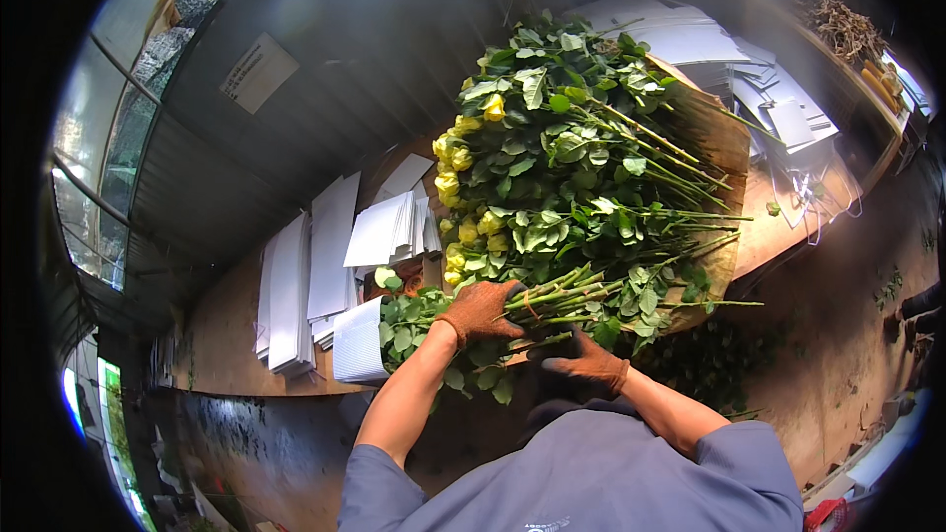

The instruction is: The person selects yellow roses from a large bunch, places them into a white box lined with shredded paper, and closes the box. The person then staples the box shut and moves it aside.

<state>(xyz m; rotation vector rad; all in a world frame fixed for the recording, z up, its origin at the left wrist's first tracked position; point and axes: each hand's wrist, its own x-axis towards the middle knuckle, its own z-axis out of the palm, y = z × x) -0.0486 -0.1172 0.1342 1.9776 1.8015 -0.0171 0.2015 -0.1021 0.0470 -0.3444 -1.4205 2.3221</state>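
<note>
My left hand (479, 312), in an orange-brown work glove with dark fingertips, is closed around a bundle of green rose stems (565, 295). A thin brown band circles these stems just right of the hand. White corrugated cardboard (359, 341) wraps the flower end of the bundle, at the left; leaves spill out between it and my hand. My right hand (590, 365), gloved alike, is just below the cut stems, thumb and fingers apart. Whether its fingertips touch the stems is hard to tell. Beyond my hands lies a large pile of yellow roses (547, 155), stems pointing right.
Brown paper (720, 162) lies under the pile on a wooden table (772, 218). White cardboard sheets are stacked at left (332, 244) and at back right (665, 29). A corrugated wall (355, 52) rises behind. Cut leaves litter the floor at right.
</note>
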